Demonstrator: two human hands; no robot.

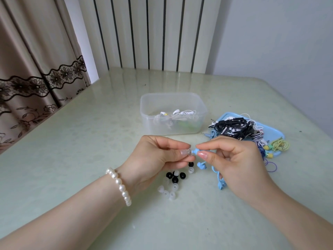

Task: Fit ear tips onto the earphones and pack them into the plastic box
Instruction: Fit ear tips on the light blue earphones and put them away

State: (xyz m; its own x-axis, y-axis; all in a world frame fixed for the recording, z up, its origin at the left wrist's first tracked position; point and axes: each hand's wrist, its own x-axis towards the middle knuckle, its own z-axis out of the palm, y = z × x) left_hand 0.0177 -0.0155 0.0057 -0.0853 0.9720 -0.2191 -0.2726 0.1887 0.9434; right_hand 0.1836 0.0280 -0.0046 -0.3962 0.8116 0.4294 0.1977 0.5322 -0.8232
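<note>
Above the middle of the surface [90,141], the two hands meet fingertip to fingertip. The left hand [158,156] pinches a clear ear tip [187,152] between thumb and forefinger. The right hand [232,159] pinches the blue earbud [196,151], whose nozzle points toward 9 o'clock, straight at the tip. The tip lies just beside the nozzle, at its 9 o'clock side, and I cannot tell if they already touch. The long axis of the earbud runs from 3 to 9 o'clock, so I judge the tip must be pushed on along this line. The blue cable [219,179] hangs down from the right hand. The plastic box [173,114] stands at 12 o'clock from the hands, open, with white earphones [177,113] inside. Loose black and clear ear tips [173,179] lie at 6 o'clock.
</note>
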